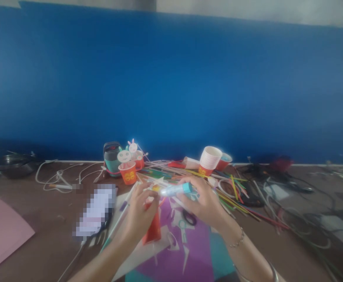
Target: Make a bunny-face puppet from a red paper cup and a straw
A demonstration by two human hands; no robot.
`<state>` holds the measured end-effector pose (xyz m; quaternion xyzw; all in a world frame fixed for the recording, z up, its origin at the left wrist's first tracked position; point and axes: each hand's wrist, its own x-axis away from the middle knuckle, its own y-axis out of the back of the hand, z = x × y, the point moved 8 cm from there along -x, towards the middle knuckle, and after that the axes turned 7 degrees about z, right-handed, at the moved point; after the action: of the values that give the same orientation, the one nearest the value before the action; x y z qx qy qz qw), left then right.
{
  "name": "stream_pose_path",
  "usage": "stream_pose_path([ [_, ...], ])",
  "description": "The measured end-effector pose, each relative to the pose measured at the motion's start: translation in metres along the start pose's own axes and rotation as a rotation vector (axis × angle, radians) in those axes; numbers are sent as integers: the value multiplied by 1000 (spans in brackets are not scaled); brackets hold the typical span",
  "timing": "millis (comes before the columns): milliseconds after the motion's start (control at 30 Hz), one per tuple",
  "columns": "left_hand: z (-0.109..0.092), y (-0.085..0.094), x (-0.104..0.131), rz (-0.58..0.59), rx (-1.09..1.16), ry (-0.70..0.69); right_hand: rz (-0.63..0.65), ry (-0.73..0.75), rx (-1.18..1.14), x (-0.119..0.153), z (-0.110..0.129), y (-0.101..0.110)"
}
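My right hand [202, 199] is closed around a pale blue tube with a teal end [176, 190], held nearly level above the paper. The tube's left tip reaches my left hand [143, 205], whose fingers are bent and pressed together; what they pinch is too small to make out. Just under my left hand an orange-red cup [153, 227] lies on its side, partly hidden by the fingers. Purple paper [197, 250] with white cut scraps [185, 256] lies below both hands. Dark scissor handles [189, 217] show beside my right hand.
Two cups with rabbit faces [127, 173] stand at the back, near a teal container [112, 158]. A stack of paper cups [209, 159] stands behind my right hand, with coloured sticks [239, 199] around it. A phone [96, 211] and pink paper [4, 235] lie left.
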<state>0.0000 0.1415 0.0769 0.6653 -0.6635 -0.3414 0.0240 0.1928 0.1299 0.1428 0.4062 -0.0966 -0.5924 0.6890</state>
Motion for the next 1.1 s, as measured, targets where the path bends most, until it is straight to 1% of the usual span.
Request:
stream_pose_path([
  [100, -1, 0, 0, -4, -4, -12, -6, -2, -21, 0, 2, -1],
  [200, -3, 3, -1, -14, 1, -11, 15, -56, -152, -3, -7, -3],
  [267, -3, 5, -1, -15, 13, 9, -24, -148, -343, -6, -26, 2],
  [333, -2, 6, -2, -15, 30, 37, -167, -266, -577, -7, -54, 13],
  [367, -2, 6, -2, -14, 39, 52, -230, -273, -693, -8, -66, 19],
  [400, -1, 6, -2, -13, 46, 64, -247, -272, -796, -10, -76, 22],
  [467, 1, 6, -1, -13, 54, 81, -204, -278, -870, -13, -93, 22],
  [533, 1, 5, -1, -16, 57, 82, -121, -323, -786, -14, -110, 18],
  [567, 1, 5, -1, -17, 57, 77, -78, -360, -676, -13, -119, 15],
  [600, 1, 5, -1, -18, 57, 74, -62, -399, -518, -12, -129, 15],
  [667, 2, 6, -1, -23, 57, 77, -69, -506, -85, -8, -149, 17],
  [733, 2, 6, -1, -27, 58, 84, -90, -573, 87, -5, -164, 16],
  [833, 2, 6, -1, -28, 61, 72, -108, -634, 240, -1, -176, 13],
  [933, 2, 7, -2, -27, 65, 68, -104, -675, 366, 2, -179, 10],
  [1100, 8, 9, -3, -36, 103, 121, -51, -704, 435, 4, -179, 11],
])
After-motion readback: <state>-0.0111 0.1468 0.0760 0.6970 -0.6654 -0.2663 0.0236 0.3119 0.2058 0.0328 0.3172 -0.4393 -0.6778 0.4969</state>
